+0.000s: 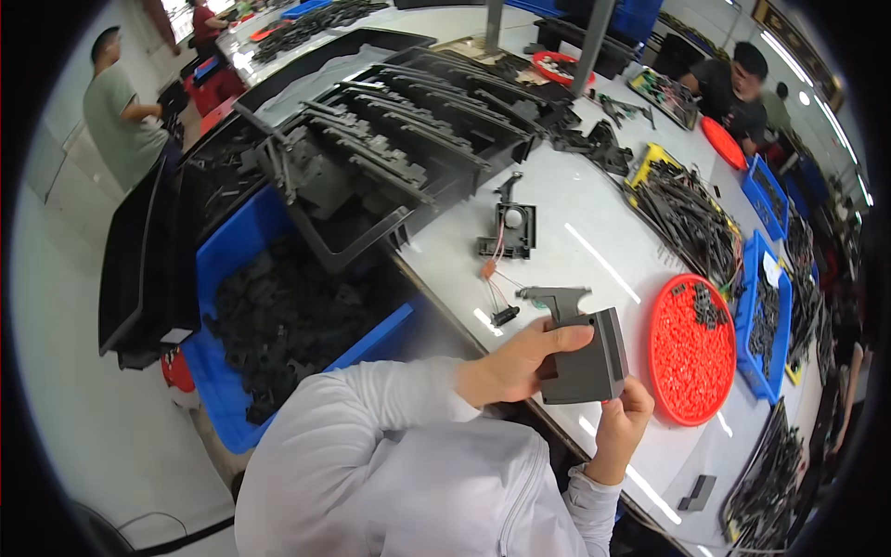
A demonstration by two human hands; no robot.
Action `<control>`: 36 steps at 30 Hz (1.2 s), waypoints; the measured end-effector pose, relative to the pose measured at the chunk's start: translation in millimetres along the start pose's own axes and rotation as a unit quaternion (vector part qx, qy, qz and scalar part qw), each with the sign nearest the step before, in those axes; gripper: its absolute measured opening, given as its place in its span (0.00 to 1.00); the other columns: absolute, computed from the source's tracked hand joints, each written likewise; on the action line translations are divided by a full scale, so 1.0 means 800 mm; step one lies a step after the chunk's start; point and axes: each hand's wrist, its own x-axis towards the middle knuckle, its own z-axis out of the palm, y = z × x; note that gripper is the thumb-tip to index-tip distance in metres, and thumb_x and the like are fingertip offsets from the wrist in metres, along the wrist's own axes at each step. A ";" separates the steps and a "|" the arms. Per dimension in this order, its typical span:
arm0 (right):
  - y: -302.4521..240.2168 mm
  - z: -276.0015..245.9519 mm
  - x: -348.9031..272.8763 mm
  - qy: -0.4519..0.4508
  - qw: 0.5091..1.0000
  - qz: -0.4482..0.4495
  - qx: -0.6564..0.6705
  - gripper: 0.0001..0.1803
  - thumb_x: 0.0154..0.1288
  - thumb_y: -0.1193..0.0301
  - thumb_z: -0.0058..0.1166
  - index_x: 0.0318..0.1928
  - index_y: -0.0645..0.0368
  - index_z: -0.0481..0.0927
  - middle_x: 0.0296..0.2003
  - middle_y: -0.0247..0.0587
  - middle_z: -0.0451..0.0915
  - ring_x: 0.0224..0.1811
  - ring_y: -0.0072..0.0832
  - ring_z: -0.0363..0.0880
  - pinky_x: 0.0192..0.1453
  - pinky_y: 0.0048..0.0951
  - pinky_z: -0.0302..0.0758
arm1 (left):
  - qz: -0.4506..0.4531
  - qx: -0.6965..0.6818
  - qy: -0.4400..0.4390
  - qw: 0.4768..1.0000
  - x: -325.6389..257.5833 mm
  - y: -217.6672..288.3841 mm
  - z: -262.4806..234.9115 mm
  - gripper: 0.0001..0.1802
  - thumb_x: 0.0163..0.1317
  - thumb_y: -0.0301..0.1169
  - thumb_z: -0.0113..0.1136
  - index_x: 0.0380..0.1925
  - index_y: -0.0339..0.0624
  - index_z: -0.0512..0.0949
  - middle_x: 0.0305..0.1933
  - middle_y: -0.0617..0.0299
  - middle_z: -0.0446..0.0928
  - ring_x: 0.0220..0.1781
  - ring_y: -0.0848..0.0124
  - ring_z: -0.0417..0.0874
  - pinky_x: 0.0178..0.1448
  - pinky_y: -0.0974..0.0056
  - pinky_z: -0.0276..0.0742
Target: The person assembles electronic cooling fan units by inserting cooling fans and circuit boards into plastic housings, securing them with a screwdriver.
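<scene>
Both hands grip a grey plastic housing over the bench's near edge: left hand on its side, right hand beneath. It looks rigid, light, best held by its flat walls.

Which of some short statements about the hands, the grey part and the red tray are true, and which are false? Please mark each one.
1. The left hand holds the grey plastic part. True.
2. The right hand rests flat on the white table. False: it is at the grey part's lower edge.
3. The round red tray lies right of the grey part. True.
4. The blue bin on the left holds red parts. False: dark ones.
</scene>
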 end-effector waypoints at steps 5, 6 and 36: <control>0.016 0.008 0.022 0.021 0.996 -0.075 0.030 0.18 0.64 0.67 0.49 0.48 0.69 0.75 0.35 0.50 0.80 0.38 0.34 0.79 0.48 0.36 0.74 | 0.336 0.413 0.113 0.839 -0.082 0.099 0.019 0.25 0.51 0.31 0.63 0.49 0.37 0.68 0.45 0.60 0.74 0.46 0.73 0.76 0.51 0.65 0.72; 0.021 0.004 0.025 0.016 0.996 -0.075 0.034 0.18 0.64 0.67 0.49 0.48 0.69 0.75 0.35 0.50 0.80 0.38 0.34 0.79 0.48 0.36 0.74 | 0.420 0.490 0.156 0.747 -0.095 0.119 0.009 0.25 0.49 0.32 0.63 0.47 0.36 0.70 0.45 0.58 0.74 0.46 0.71 0.76 0.50 0.64 0.72; 0.019 0.003 0.022 0.016 0.999 0.036 0.018 0.13 0.64 0.74 0.52 0.47 0.69 0.75 0.32 0.44 0.80 0.36 0.27 0.77 0.44 0.27 0.73 | 0.362 0.737 0.449 0.352 -0.162 0.222 -0.057 0.42 0.49 0.21 0.64 0.64 0.35 0.55 0.45 0.47 0.75 0.44 0.55 0.80 0.46 0.62 0.74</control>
